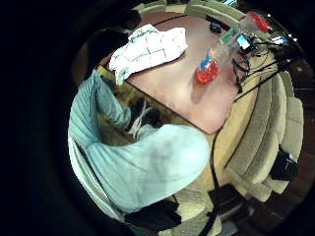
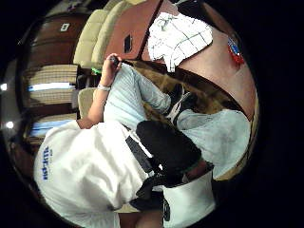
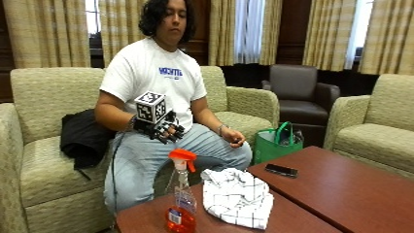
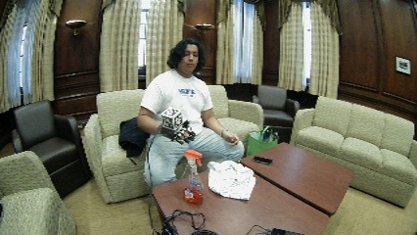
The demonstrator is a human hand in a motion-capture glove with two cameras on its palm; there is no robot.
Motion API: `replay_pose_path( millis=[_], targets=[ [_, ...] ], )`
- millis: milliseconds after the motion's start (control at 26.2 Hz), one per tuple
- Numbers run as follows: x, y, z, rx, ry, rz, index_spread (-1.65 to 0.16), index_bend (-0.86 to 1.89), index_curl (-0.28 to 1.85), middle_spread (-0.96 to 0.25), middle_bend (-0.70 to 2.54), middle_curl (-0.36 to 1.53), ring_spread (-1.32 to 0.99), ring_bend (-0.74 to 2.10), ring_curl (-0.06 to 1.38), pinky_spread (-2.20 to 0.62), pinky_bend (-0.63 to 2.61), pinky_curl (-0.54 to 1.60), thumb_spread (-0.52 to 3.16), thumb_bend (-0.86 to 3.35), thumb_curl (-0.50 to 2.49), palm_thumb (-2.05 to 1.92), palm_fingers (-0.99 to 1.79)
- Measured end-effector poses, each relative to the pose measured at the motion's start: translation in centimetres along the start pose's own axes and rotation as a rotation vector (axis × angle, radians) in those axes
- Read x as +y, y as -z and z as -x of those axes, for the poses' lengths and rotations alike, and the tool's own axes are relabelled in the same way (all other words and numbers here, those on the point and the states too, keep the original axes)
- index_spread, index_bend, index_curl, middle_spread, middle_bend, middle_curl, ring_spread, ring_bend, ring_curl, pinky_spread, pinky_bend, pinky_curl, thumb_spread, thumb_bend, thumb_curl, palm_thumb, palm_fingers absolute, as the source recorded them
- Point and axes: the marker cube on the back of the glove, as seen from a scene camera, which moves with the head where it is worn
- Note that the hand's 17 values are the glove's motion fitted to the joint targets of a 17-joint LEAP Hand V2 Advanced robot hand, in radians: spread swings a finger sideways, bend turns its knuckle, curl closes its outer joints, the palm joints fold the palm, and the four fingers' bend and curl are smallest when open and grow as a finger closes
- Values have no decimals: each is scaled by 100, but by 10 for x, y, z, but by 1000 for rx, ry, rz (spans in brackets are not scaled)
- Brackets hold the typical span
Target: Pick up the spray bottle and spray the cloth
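A person sits on a sofa with the gloved right hand [image 3: 160,127] raised above the lap, elbow bent, palm toward the surface [image 3: 336,189]. Its fingers hang loosely curled, seemingly holding nothing. The spray bottle [image 3: 181,194] stands upright on the surface just beside the crumpled checked cloth [image 3: 236,196], well apart from the grip

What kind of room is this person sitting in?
Probably a lounge or reading room in a formal building: beige sofas, dark wood-panelled walls, long checked curtains, and low wooden tables.
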Motion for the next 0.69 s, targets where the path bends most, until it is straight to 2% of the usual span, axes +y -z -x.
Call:
replay_pose_path(
  millis=[305,687],
  targets=[
    [-3,2,-3,-26,8,0,-37,19,17,-14,20,13,-8,30,15,17,37,18,76,13,11,29,43],
    [-1,1,-1,-28,8,8,-44,18,23,-16,18,20,-9,29,19,20,36,23,96,7,16,32,42]
  ],
)
